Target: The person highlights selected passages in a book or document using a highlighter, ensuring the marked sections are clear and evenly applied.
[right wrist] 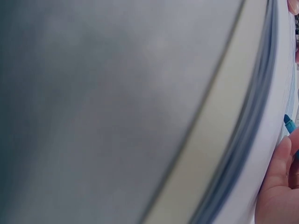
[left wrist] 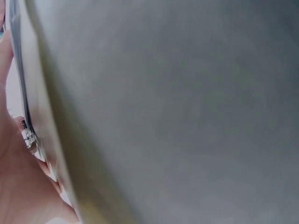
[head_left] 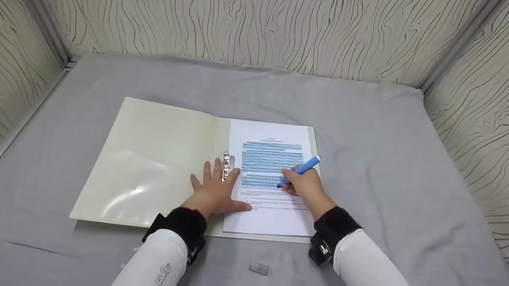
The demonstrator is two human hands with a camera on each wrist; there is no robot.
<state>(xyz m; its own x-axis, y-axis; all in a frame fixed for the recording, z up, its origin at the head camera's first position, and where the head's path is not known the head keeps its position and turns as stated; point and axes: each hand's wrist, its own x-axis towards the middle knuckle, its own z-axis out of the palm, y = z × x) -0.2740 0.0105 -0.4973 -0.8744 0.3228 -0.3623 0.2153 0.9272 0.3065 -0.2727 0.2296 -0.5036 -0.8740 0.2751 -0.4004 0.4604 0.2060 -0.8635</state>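
Note:
A cream folder (head_left: 136,160) lies open on the grey cloth, with printed paper (head_left: 263,222) on its right side. Blue highlighting (head_left: 269,160) covers many of the upper text lines. My right hand (head_left: 307,185) pinches a blue highlighter (head_left: 307,164), its dark tip down at the lowest blue lines; the right wrist view also shows the highlighter's tip (right wrist: 288,120) beside the thumb. With fingers spread, my left hand (head_left: 215,193) rests across the folder's inner margin and the paper's left edge, just below the metal ring clip (head_left: 226,160). Its palm side is hidden.
A small grey, translucent-looking block (head_left: 259,268) lies on the grey cloth (head_left: 362,129) in front of the folder. Wood-grain patterned panels (head_left: 233,13) enclose the table at the back and both sides, with grey metal posts (head_left: 461,42) at the corners.

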